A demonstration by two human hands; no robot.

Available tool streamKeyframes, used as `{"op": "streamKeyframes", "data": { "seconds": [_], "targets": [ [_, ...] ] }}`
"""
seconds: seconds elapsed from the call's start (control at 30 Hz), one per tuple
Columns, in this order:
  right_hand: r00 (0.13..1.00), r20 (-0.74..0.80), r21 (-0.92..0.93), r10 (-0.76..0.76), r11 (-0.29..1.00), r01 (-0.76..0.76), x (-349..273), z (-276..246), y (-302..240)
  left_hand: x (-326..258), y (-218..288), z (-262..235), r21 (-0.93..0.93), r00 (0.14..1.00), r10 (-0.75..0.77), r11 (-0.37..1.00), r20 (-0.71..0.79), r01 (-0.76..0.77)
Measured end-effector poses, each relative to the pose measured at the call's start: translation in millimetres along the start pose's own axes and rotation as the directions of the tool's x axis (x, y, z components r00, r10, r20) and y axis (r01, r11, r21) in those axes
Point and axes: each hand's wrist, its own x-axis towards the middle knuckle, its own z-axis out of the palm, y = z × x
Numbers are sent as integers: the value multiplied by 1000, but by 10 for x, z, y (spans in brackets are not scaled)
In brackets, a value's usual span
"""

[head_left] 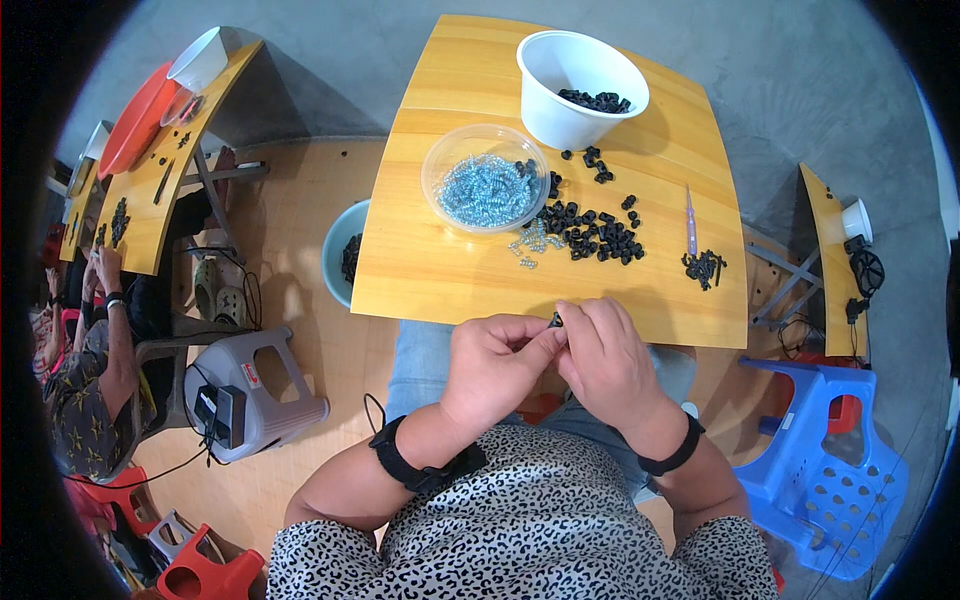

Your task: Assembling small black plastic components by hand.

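Note:
My left hand [502,362] and my right hand [606,358] meet at the near edge of the wooden table [420,270]. Between their fingertips they pinch a small black plastic part [556,320], mostly hidden by the fingers. Beyond them, a clear round tub [428,190] is filled with small silvery-blue springs [485,192]. A few loose springs [535,240] lie beside it, next to a scattered pile of black plastic parts [600,235]. Right of the pile lie a purple-handled screwdriver [691,230] and a heap of thin black pieces [705,268].
A white bucket [560,120] with black parts stands at the table's far side. A teal bucket [338,255] is on the floor to the left. Stools, grey [250,400] and blue [800,440], flank me. Another person's hand [105,268] works at a left table.

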Motion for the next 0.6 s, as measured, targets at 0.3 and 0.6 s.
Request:
{"op": "streamKeyframes", "data": {
  "seconds": [0.3,0.6],
  "targets": [
    [1000,12,-9,-27,1000,27,88,-9,39,-9,3,2,87,998,37,996,-53,-33],
    [999,35,-17,-29,999,30,97,-11,22,-13,97,-17,198,1000,-7,980,-6,8]
  ]
}}
